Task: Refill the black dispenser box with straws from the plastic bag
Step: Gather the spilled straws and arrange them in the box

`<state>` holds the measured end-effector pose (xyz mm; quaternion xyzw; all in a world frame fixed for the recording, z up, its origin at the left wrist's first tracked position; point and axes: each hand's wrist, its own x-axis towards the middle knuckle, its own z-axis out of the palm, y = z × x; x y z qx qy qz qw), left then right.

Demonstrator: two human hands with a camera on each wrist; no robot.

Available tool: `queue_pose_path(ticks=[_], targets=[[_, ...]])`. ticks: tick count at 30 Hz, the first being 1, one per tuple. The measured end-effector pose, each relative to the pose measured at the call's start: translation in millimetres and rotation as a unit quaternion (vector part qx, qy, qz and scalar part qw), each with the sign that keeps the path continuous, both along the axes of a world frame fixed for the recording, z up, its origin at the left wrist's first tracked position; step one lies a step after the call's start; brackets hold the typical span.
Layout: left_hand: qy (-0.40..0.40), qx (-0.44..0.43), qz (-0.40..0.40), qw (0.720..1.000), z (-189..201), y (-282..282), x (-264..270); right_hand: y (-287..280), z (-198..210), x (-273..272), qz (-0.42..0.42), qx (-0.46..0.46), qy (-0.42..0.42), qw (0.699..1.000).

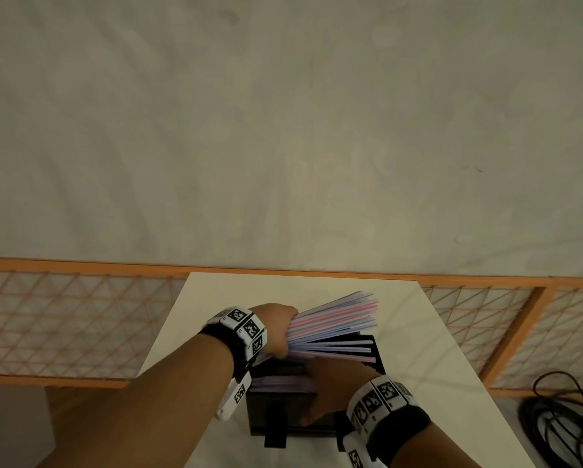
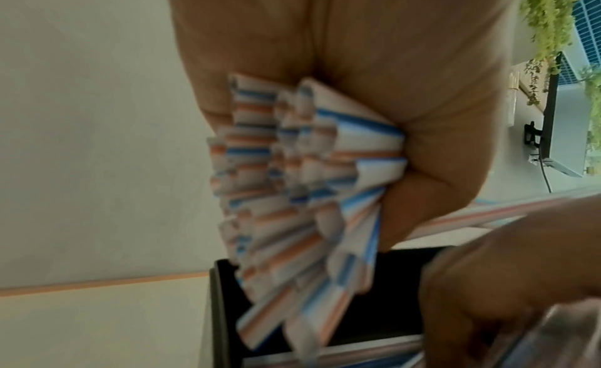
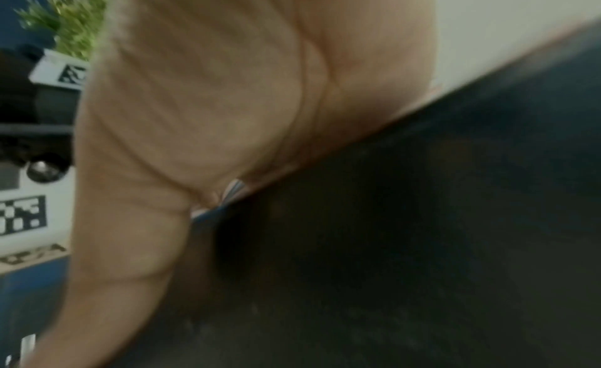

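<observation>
— On the pale surface, near its close edge: black dispenser box, top open, a layer of straws already lying flat inside.

— And over the box?

— Fanned bundle of straws, clamped at one end in the left hand, far ends splayed out above the opening. Striped wrappers, blue and orange, plain in the left wrist view.

— Handling?

— Probably light, thin, easily bent; paper sleeves likely slick against each other, so liable to slide out of a loose hold. Best taken near the middle of the bundle rather than at one end, to keep the fan from spreading further.

— Grip on the left?

— Fingers and thumb curled tight round the bundle's end.

— Right hand?

— Down on the box's near right part, palm against the dark wall in the right wrist view. Fingers hidden; curled or straight, cannot tell.

— Plastic bag?

— Not clearly seen.
</observation>
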<state>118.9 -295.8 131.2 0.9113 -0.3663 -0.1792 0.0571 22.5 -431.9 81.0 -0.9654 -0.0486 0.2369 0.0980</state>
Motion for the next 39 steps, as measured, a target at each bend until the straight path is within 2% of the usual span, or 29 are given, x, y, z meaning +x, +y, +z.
queue_pose_path(ticks=[3,8,14,17,21,24,27,28,31,34,39], targets=[[0.001,-0.013,0.009,1.0,2.2,0.7,2.4,-3.2,-9.0,10.3,-0.019,0.074,-0.048,0.996],[-0.002,-0.025,0.015,1.0,4.6,-0.1,4.4,-5.6,-19.7,19.4,-0.076,0.101,0.068,0.99],[-0.002,-0.027,0.014,1.0,4.8,-0.5,5.5,-2.3,-14.1,17.8,-0.094,0.071,0.126,0.985],[0.001,-0.031,0.014,0.999,4.9,-0.6,5.3,-3.0,-18.4,14.6,-0.061,0.065,0.125,0.988],[-0.002,-0.025,0.018,1.0,5.5,-0.9,3.5,-5.6,-19.4,15.4,-0.062,0.049,0.12,0.99],[0.002,-0.033,0.018,0.999,5.9,-0.5,3.6,-7.7,-5.7,12.6,-0.042,0.032,0.043,0.998],[0.001,-0.038,0.022,0.999,5.5,1.0,5.9,-8.6,-7.4,11.1,-0.019,0.141,-0.103,0.984],[0.0,-0.039,0.025,0.999,5.4,1.4,6.8,-8.6,-13.0,13.8,-0.025,0.143,-0.122,0.982],[0.006,-0.043,0.033,0.999,4.7,2.6,9.0,-6.5,-29.2,24.4,-0.094,0.065,-0.073,0.991],[0.008,-0.043,0.035,0.998,3.5,2.7,9.0,-4.2,-32.1,30.7,-0.104,-0.031,-0.012,0.994],[0.006,-0.04,0.029,0.999,0.9,2.6,9.4,-4.3,-36.6,34.5,-0.086,-0.063,-0.042,0.993]])
